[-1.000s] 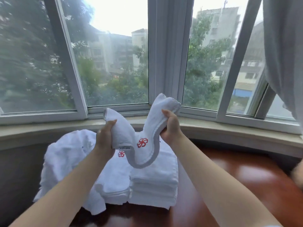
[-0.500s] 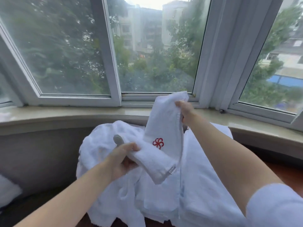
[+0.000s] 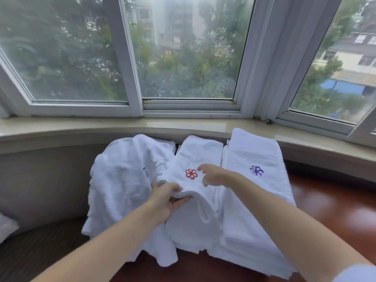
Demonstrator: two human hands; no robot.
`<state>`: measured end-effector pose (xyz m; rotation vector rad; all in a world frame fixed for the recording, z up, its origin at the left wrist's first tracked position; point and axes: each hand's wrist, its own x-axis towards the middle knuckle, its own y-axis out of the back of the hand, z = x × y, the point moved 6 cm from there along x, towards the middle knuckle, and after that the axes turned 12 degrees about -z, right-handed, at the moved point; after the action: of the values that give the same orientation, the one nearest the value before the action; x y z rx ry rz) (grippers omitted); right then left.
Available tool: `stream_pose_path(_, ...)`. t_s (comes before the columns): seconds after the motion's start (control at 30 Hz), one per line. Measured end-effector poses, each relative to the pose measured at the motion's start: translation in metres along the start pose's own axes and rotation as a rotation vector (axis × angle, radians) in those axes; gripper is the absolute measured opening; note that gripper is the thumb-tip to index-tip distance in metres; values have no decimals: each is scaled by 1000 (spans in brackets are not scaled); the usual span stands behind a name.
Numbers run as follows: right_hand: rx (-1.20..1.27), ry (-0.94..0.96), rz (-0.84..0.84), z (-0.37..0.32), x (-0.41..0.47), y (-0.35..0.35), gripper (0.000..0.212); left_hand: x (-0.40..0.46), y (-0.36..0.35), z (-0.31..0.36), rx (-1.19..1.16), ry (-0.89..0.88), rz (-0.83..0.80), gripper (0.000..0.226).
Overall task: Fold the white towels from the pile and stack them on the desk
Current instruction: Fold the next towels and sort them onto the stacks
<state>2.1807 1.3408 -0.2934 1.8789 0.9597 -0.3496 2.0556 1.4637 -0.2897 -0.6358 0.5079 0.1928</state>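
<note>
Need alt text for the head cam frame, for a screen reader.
A person's left hand grips the near edge of a folded white towel with a red emblem on a stack, while the open right hand hovers over it. An unfolded pile lies left, a purple-emblem stack right, on a desk below a window.

White folded towel [image 3: 195,159] bears a red pinwheel emblem [image 3: 191,174] — its neighbour [image 3: 254,155], purple [image 3: 256,170]; desk [image 3: 329,208] reddish-brown.

bare desk [image 3: 329,212] open at right, towel pile [image 3: 122,180] crowding left, windowsill [image 3: 101,127] behind
</note>
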Motion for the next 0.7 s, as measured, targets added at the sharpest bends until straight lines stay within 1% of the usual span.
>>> stream_pose_path(0.07, -54, 82, -164, -7, -21, -21, 58, 0, -6, 11, -49, -39, -3, 46)
stream_pose_path(0.1, -16, 146, -242, -10, -33, -29, 59, 0, -9, 15, -61, -58, 1, 45)
stream_pose_path(0.13, 59, 195, -325, -11, -44, -35, 64, -2, -11, 19, -78, -76, 0, 40)
stream_pose_path(0.17, 143, 219, -399, -10, -54, -40, 75, -3, -14, 23, -104, -93, -4, 30)
stream_pose_path(0.2, 200, 230, -438, -11, -63, -44, 88, -3, -16, 25, -140, -105, -13, 21)
stream_pose_path(0.23, 226, 237, -421, -11, -70, -47, 99, -3, -19, 27, -171, -107, -29, 17)
stream_pose_path(0.27, 234, 240, -340, -12, -73, -47, 103, -3, -21, 28, -189, -99, -44, 16)
stream_pose_path(0.3, 226, 240, -200, -11, -74, -45, 94, -5, -23, 29, -183, -81, -60, 16)
stream_pose_path(0.37, 129, 198, 199, -11, -81, -29, 40, -7, -23, 30, -101, -37, -64, 26)
stream_pose_path(0.4, 60, 161, 406, -11, -88, -18, 25, -8, -20, 31, -51, -23, -45, 26)
stream_pose_path(0.43, 16, 153, 569, -13, -98, -8, 23, -9, -15, 33, 1, -13, -14, 22)
stream_pose_path(0.47, -27, 172, 674, -17, -107, 2, 25, -10, -9, 34, 63, -2, 20, 17)
stream_pose_path(0.5, -101, 209, 749, -23, -116, 10, 28, -12, -3, 33, 150, 17, 42, 14)
stream_pose_path(0.53, -211, 243, 784, -29, -124, 14, 33, -15, 3, 32, 277, 48, 55, 12)
stream_pose_path(0.57, -357, 250, 762, -34, -127, 12, 36, -19, 10, 26, 446, 88, 59, 11)
stream_pose_path(0.6, -506, 235, 660, -36, -126, 2, 36, -23, 18, 18, 639, 140, 51, 13)
stream_pose_path(0.63, -638, 177, 466, -33, -121, -15, 35, -27, 27, 5, 834, 213, 31, 21)
stream_pose_path(0.7, -771, -14, -36, -15, -112, -62, 40, -39, 40, -26, 1163, 389, -64, 44)
